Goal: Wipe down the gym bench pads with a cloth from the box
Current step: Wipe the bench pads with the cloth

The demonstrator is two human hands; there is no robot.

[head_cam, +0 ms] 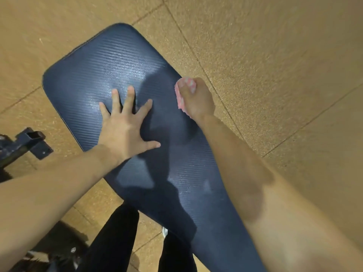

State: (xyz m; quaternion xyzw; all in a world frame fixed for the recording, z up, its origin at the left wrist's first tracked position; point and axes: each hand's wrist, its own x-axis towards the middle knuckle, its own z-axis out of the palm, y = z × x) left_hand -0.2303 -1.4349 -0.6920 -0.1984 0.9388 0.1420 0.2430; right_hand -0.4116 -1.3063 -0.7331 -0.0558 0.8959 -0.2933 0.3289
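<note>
A long dark blue ribbed bench pad [110, 61] runs from the upper left toward the bottom right. My left hand [125, 124] lies flat on the middle of the pad with its fingers spread. My right hand [196, 99] is closed on a pink and white cloth [181, 97], pressing it against the pad's right edge. The box is not in view.
Tan speckled floor tiles [275, 65] surround the bench. A dark metal frame part [29, 142] sticks out at the left edge. My legs in black trousers [115, 238] stand under the near end of the pad, with dark objects at the bottom left.
</note>
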